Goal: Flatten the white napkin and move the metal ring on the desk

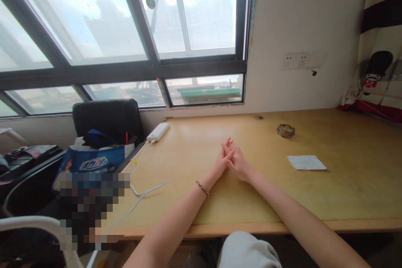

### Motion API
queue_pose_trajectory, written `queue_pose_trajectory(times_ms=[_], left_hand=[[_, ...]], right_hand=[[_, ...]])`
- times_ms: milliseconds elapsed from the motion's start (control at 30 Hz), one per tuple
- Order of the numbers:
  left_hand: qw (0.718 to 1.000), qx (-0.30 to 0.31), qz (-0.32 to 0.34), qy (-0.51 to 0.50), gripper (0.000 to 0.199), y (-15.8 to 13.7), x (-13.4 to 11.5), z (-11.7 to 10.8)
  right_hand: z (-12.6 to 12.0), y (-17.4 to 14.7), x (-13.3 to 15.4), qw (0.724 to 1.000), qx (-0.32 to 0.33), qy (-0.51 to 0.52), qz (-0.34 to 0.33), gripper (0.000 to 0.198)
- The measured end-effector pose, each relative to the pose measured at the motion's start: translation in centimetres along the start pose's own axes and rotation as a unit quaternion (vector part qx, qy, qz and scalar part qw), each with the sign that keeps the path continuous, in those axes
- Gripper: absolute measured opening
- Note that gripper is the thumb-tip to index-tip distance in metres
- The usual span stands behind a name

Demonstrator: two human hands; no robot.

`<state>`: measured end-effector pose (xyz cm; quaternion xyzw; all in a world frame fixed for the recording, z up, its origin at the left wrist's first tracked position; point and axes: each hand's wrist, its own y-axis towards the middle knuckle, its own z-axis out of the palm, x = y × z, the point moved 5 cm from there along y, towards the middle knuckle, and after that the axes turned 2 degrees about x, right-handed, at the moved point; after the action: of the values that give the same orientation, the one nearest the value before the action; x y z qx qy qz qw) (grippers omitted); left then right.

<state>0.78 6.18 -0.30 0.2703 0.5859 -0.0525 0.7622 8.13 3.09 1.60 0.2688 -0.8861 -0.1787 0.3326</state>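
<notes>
Over the middle of the wooden desk (194, 205), my left hand (220, 164) and my right hand (240, 166) are clasped, their fingers interlaced. Each hand is closed on the other, and no object shows between them. Some fingertips point toward the window; where the fingers cross, parts of them are hidden. Around my left wrist is a dark braided bracelet (202, 188). My forearms rest over the desk's front edge. To the right of my hands lies a white slip of paper (307, 162). Behind it sits a dark, faceted glass-like ashtray or bowl (285, 131).
A white power bank (158, 132) with a cable plugged in lies at the desk's back left. White cable ends (147, 192) trail nearer. Left of the desk, a black chair (108, 121) holds a blue bag (94, 161). Wall sockets (295, 61) and a curtain (381, 50) are at right.
</notes>
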Motion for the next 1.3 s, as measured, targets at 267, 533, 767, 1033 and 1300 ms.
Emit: queue_pose_trajectory(times_ms=[267,533,767,1033,1300], left_hand=[[0.991,-0.007,-0.093,-0.097,0.030,0.8,0.6,-0.5],[0.994,0.015,-0.106,-0.034,0.031,0.1,0.3,0.8],[0.985,0.052,-0.074,0.146,0.036,-0.1,-0.1,1.5],[0.974,0.078,-0.022,0.211,0.038,-0.3,0.1,2.3],[0.972,0.076,-0.013,0.220,0.042,-0.3,0.7,2.1]], right_hand=[[1.3,0.9,-1.3,0.966,0.010,0.256,0.036,0.051],[0.8,0.1,-0.9,0.813,-0.004,0.566,0.137,0.057],[0.9,-0.3,-2.2,0.708,0.070,0.655,0.254,0.073],[0.9,-0.2,-4.1,0.771,0.021,0.589,0.242,0.058],[1.1,-0.1,-4.5,0.796,0.021,0.561,0.226,0.047]])
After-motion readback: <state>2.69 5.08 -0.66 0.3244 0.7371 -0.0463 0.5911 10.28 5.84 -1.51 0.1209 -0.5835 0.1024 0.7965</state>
